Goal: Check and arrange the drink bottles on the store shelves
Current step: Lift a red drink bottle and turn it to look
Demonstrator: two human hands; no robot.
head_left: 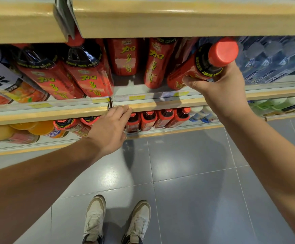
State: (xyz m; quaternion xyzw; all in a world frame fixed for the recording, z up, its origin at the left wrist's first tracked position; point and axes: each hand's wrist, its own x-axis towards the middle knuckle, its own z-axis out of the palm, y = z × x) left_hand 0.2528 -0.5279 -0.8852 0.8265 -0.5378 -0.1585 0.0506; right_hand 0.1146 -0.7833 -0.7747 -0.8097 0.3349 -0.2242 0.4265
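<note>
Both hands reach out: right hand (220, 85) grips tilted bottle (196, 67).

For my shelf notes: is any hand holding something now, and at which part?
The right hand holds a tilted red bottle by its upper body, just below the cap, fingers on the label. The left hand holds nothing; it rests at the shelf edge.

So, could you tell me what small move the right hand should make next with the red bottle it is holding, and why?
Probably tip the red bottle upright and set it down on the shelf. The right hand holds it tilted by the neck, cap toward the camera, while the neighbouring red bottles stand straight with labels facing out. The left hand rests on the shelf's front edge, holding nothing.
</note>
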